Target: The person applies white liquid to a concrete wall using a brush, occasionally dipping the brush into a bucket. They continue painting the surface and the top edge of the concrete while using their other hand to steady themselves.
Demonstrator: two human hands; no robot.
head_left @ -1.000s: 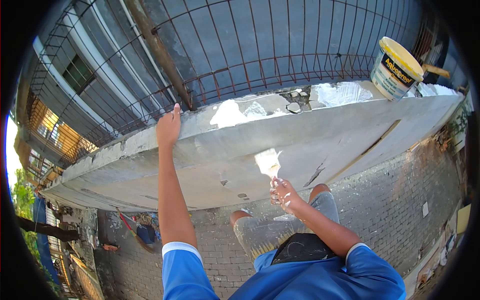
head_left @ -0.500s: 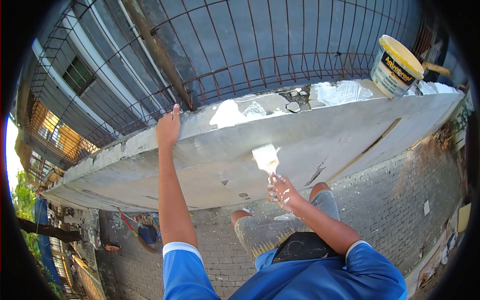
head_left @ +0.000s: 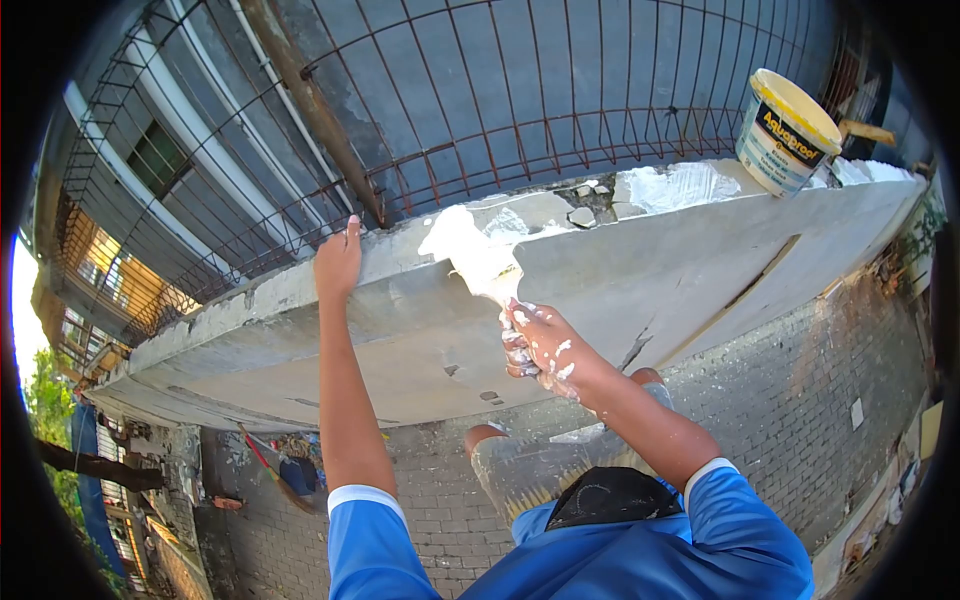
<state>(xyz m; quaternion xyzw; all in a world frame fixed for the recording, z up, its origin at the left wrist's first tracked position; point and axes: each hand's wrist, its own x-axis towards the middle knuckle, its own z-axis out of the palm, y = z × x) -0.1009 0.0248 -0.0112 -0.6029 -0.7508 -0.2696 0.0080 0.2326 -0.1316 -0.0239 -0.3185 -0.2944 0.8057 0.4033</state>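
Note:
My right hand [head_left: 540, 345], spotted with white paint, is closed round the handle of a wide paintbrush [head_left: 492, 275]. The bristles touch the top edge of the grey wall [head_left: 400, 340], at a patch of wet white paint [head_left: 456, 233]. My left hand [head_left: 338, 262] rests on the wall top to the left, beside a rusty post; its fingers lie against the ledge and hold nothing. A yellow-rimmed Aquaproof bucket [head_left: 787, 135] stands on the wall top at the right.
A rusty wire mesh fence [head_left: 480, 105] rises behind the ledge. Loose broken pieces [head_left: 582, 216] lie on the wall top right of the paint. Below is a brick-paved ground [head_left: 760, 430]. A broom [head_left: 270, 465] lies at the lower left.
My right hand has moved up and left with the brush, from in front of the wall face to the white patch on the wall's top edge. My left hand has stayed in place.

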